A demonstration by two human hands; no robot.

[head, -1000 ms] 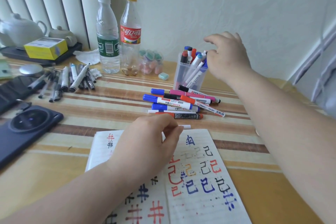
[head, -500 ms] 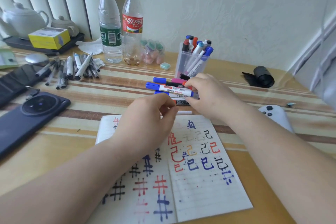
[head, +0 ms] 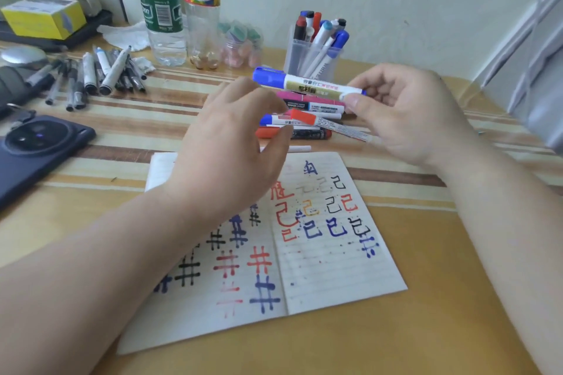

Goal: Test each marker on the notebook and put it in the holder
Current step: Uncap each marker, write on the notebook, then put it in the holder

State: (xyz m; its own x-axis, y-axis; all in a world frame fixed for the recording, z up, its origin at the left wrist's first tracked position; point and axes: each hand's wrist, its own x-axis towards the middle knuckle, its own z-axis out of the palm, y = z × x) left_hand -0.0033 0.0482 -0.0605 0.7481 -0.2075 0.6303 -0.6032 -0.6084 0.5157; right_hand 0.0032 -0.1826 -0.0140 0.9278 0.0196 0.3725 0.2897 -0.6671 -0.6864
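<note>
**Change:** the right hand [head: 405, 113], on the marker pile half a second ago, has lifted one blue-capped marker [head: 307, 87] clear of it. The left hand [head: 234, 143] has risen from the top edge of the notebook toward the cap end.

**Blue-capped marker:** held level in the air above the pile and in front of the holder, cap on and pointing left. White barrel with a gold label.

**Right hand:** thumb and fingers [head: 356, 100] pinch the marker at its tail end.

**Left hand:** motion-blurred, fingers loosely spread and slightly bent, holding nothing visible. The fingertips are near the blue cap, and whether they touch it cannot be told.

**Marker pile** [head: 310, 119]: blue, pink, orange and red markers lying crosswise on the tabletop [head: 426, 329], between notebook and holder.

**Holder** [head: 310, 61]: clear cup behind the pile, with several markers standing in it, caps up.

**Notebook** [head: 335, 268]: open flat near the front edge, both pages covered with red, blue, black and yellow test marks. A short white stick [head: 300, 148] lies just above its top edge.

**Other items:** a dark phone [head: 39, 146] at left. A row of grey pens [head: 100, 73] lies beyond it. Two plastic bottles, green-labelled [head: 160, 9] and red-labelled [head: 201, 6], stand at the back, with a yellow box [head: 42, 18] at far left.
</note>
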